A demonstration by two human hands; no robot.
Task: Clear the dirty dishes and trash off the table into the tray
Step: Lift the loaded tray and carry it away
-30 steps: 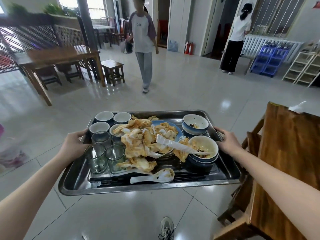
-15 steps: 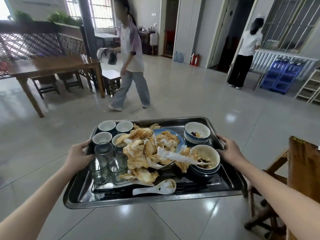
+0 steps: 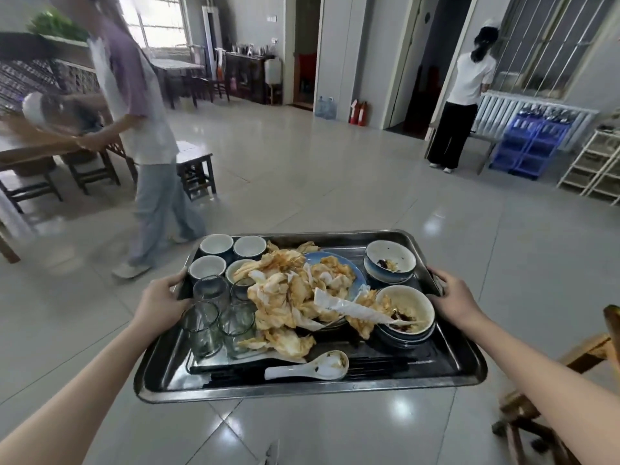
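Over glossy grey tiles (image 3: 335,182), I hold the steel tray (image 3: 449,360), my left hand (image 3: 161,303) and right hand (image 3: 456,302) each curled round a side rim.
Heaped inside: crumpled greasy napkins (image 3: 285,297), clear glasses (image 3: 201,325), round glazed bowls (image 3: 402,307), a white ceramic spoon (image 3: 312,367); wooden stools (image 3: 196,169) stand beyond.

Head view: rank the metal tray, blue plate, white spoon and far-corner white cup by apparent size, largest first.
1. metal tray
2. blue plate, mostly hidden by napkins
3. white spoon
4. white cup, farther from the camera, so its rank against the spoon is unsure
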